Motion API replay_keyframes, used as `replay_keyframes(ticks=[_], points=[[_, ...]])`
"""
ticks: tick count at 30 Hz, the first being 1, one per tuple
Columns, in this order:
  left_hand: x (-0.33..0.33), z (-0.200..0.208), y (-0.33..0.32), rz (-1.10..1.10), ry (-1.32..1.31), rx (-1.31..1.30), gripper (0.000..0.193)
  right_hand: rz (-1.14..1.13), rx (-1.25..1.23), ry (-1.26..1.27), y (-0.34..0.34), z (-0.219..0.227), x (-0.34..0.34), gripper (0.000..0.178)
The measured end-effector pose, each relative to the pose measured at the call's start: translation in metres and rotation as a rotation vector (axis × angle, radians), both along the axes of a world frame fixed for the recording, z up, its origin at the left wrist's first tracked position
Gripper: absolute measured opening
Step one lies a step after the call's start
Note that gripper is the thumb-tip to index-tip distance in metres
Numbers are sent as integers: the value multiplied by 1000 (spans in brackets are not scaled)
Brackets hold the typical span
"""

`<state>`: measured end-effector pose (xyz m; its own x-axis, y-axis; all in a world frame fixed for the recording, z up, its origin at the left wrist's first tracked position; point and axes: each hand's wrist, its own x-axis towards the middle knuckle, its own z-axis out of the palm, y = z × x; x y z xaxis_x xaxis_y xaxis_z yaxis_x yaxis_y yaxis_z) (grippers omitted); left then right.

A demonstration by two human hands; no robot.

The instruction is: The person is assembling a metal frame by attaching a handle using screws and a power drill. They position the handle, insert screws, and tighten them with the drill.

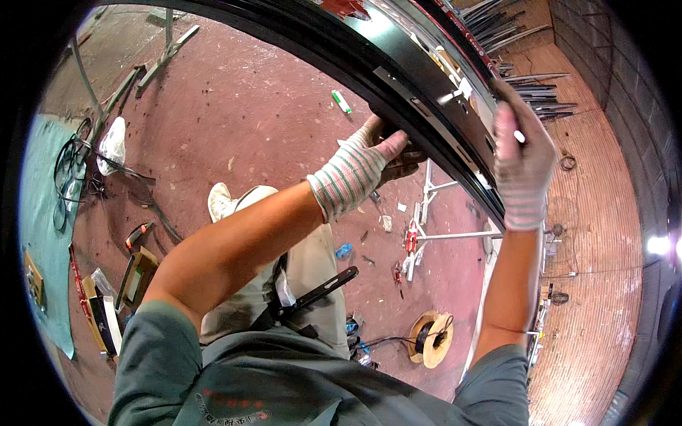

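Gripping the underside of one long black frame (426, 92), the left hand (380, 153) has its fingers curled beneath the edge, clenched on it. The right hand (522, 153) rests on the frame's upper face, fingers closed around one small white piece (519, 135); what that piece is cannot be told. Both hands wear striped knit gloves, two counted. The frame runs diagonally across the upper view, above the red floor (249, 121). Below the frame stand one white trestle (433, 213) and one cable reel (430, 337). Left of the frame lies one green marker (342, 101). Beyond the frame, several metal bars (526, 89) lie stacked.
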<state>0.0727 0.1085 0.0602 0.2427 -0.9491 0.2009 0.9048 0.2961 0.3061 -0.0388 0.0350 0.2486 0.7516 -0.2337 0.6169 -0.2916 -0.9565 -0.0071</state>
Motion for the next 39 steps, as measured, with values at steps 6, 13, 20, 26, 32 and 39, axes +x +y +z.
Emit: replay_keyframes(ticks=[6, 13, 20, 26, 32, 39], points=[[-7, 16, 8, 85, 50, -53, 42, 35, 77, -183, 64, -64, -71, 28], [-8, 47, 24, 109, -67, 56, 47, 138, 317, 374, 118, -218, -94, 15], [-16, 75, 31, -11, 402, 108, 46, -3, 573, 1199, 167, -270, -67, 51], [-5, 81, 23, 178, -159, 342, 53, 54, 686, 1186, 170, -287, -72, 67], [-6, 81, 20, 126, -123, 393, 50, 238, 948, 1013, 158, -303, -133, 69], [-3, 79, 20, 80, -84, 378, 42, -178, 1118, 549, 149, -132, -165, 64]])
